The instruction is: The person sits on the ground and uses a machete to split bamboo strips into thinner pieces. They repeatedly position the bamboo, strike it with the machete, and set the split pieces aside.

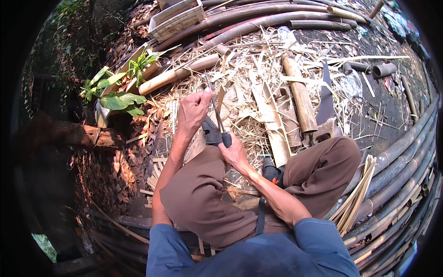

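My right hand (234, 151) is wrapped round the black handle of a knife (217, 111) between my knees. Its narrow blade points up and away, passing close beside my left hand (194, 111). The fingers of that left hand are closed near the blade's far end; what they hold is hidden. Just right of the blade stands a pale, pointed bamboo piece (221, 98). Beyond my hands, a split bamboo length (273, 122) and a round bamboo pole (299, 92) lie on shavings (244, 78).
A dark tapering blade (326, 97) lies right of the pole. Split strips (357, 194) lean by my right knee, against stacked bamboo poles (401, 161). Green leaves (121, 100) grow at left above a brown log (99, 137). A crate (177, 21) stands at the back.
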A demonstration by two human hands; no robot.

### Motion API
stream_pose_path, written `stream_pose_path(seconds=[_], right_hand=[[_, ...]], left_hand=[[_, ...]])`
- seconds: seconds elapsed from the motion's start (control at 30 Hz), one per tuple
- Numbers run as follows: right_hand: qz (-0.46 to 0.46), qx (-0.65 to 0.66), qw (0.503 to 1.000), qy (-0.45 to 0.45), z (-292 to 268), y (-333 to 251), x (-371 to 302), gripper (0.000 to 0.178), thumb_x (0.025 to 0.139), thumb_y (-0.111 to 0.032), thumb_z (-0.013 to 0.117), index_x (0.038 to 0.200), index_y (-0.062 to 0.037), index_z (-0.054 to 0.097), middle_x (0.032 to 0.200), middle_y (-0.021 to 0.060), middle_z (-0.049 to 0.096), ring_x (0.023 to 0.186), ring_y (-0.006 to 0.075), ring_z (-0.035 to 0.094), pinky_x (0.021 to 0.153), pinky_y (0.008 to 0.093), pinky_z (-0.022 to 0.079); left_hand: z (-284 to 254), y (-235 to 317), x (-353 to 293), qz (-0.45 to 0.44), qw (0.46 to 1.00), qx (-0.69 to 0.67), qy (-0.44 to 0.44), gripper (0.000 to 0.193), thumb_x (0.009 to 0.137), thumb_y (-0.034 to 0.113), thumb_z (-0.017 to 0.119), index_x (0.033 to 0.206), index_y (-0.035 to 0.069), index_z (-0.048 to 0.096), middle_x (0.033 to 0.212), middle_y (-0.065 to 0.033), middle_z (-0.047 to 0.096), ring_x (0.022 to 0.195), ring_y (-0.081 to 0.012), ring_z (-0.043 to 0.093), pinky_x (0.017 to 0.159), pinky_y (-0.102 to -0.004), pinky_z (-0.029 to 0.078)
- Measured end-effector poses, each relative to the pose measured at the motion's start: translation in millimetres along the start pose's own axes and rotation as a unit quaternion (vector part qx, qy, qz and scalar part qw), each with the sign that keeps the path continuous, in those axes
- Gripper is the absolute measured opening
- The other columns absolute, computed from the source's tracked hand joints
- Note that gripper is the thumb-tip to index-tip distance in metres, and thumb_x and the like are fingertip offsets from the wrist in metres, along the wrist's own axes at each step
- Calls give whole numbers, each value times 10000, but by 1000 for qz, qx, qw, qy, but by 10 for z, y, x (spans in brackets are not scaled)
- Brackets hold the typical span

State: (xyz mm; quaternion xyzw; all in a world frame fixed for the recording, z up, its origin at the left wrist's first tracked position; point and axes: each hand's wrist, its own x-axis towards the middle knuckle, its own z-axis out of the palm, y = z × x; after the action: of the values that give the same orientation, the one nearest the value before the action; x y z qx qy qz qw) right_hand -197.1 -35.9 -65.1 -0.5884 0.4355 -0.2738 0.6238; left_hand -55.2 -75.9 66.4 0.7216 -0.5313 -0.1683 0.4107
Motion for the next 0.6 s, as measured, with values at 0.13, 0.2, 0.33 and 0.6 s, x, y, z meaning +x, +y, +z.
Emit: stream_pose_path(seconds=[0.13,0.2,0.33,0.6], right_hand=[[-3,-21,1000,1,-43,45,3,272,832,-179,611,1043,-18,549,810,197,638,745,325,644,692,406,502],[13,-28,999,-10,-79,29,27,297,833,-187,611,1071,-20,552,824,203,643,759,328,648,703,411,505],[-10,-68,997,-22,-180,107,123,298,818,-205,610,1037,-9,555,781,160,617,736,280,612,705,406,490],[98,-111,975,-167,-648,-443,429,227,848,-207,587,982,-26,561,644,24,516,559,147,502,543,342,434]], left_hand=[[38,199,101,7,996,88,-1,461,962,270,574,620,-27,487,481,-67,423,454,-139,365,478,-344,350],[75,193,101,13,998,54,8,387,943,229,577,657,-25,523,537,-94,504,470,-163,434,498,-355,393],[134,-91,328,207,977,15,50,184,942,161,580,916,-10,643,835,-106,659,716,-164,613,651,-308,479],[83,-126,464,146,988,-13,-41,183,912,204,694,1015,54,676,797,-8,659,730,-56,586,633,-244,480]])
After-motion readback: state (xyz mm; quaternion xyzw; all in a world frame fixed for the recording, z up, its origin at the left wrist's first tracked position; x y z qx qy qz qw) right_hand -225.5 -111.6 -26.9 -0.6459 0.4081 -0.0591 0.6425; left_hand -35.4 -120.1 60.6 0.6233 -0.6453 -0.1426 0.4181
